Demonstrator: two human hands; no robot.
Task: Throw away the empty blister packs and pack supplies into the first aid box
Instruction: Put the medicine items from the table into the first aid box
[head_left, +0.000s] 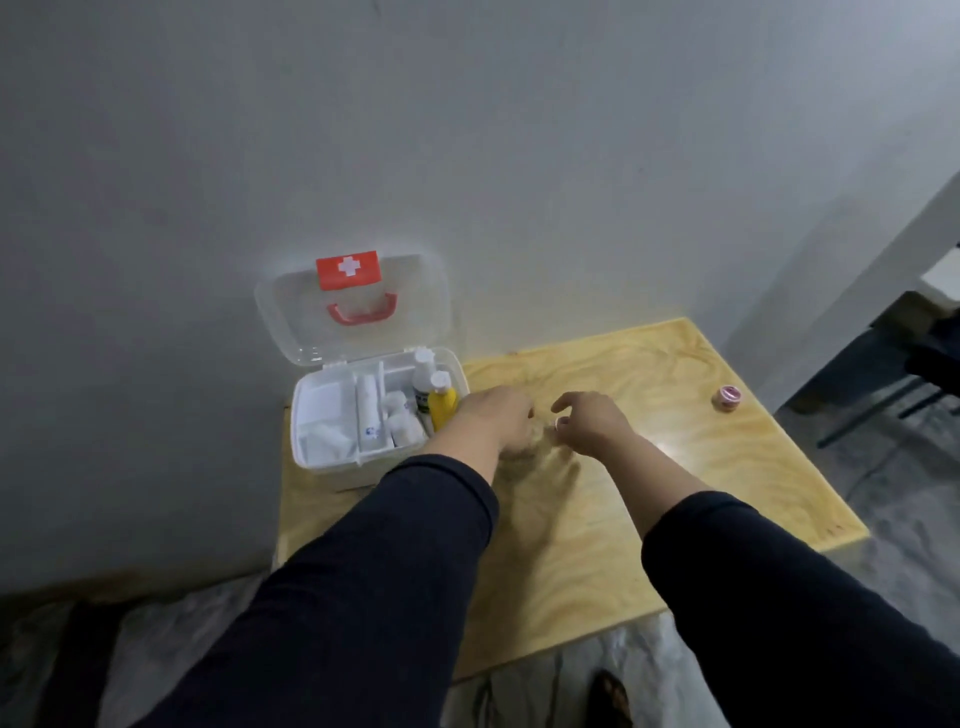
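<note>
Standing against a grey wall (467, 130): wooden table (649, 493), pale, bare across its near half. Sitting just left of the left-hand fingers: first aid box (317, 457), white, long axis running roughly left to right, clear lid (291, 322) hinged up and leaning back at the wall, opening facing up. Already resting inside: yellow bottle (442, 408) upright beside a white bottle (423, 374), rolled gauze (366, 413) lying front to back, flat white dressings in the leftmost compartment.

Reaching over the table centre: left hand (496, 418), fingers curled down over a blurred, pale item; cannot tell whether gripping it. Hovering just beside it: right hand (589, 421), fingertips pinched narrowly on a small pink object (560, 424), too small to identify.

Lying well right of the right-hand fingers, near the table's far edge: small pink tape roll (727, 397), on its side.

Likely packing step under way; no blister packs showing. Next move probably calling for carrying the pinched item leftward, lowering it into a free compartment.
</note>
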